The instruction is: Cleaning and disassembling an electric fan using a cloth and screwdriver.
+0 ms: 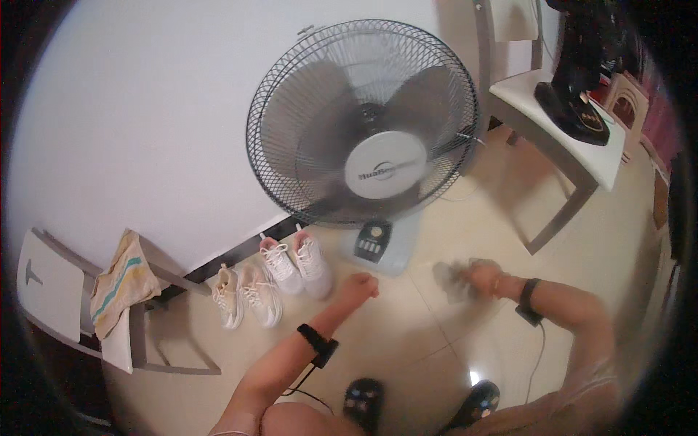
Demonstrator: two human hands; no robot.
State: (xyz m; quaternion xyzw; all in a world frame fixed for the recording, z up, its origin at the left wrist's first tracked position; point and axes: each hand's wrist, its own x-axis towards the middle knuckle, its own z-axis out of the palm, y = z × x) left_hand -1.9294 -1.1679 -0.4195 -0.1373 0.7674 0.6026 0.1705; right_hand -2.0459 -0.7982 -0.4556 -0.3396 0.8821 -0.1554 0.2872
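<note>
A large black pedestal fan (pixel 362 122) with a pale round hub stands before me, its blades blurred. Its grey base (pixel 401 245) and black button panel (pixel 373 241) show below the cage. My left hand (pixel 361 288) is curled, with a black strap on the wrist, over the floor near the white sneakers (pixel 312 264); whether it holds anything is hidden. To the right of the fan base, my right hand (pixel 484 279) is on a blurred greyish cloth-like item (pixel 455 279) low over the floor. It too wears a strap with a cable.
Beige sneakers (pixel 260 297) stand by the wall at left. A folding chair (pixel 52 286) carries a striped towel (pixel 124 278). At right, a white-seated chair (pixel 589 147) bears a black appliance base (pixel 578 117). Black slippers (pixel 364 406) are on the tiled floor at the bottom.
</note>
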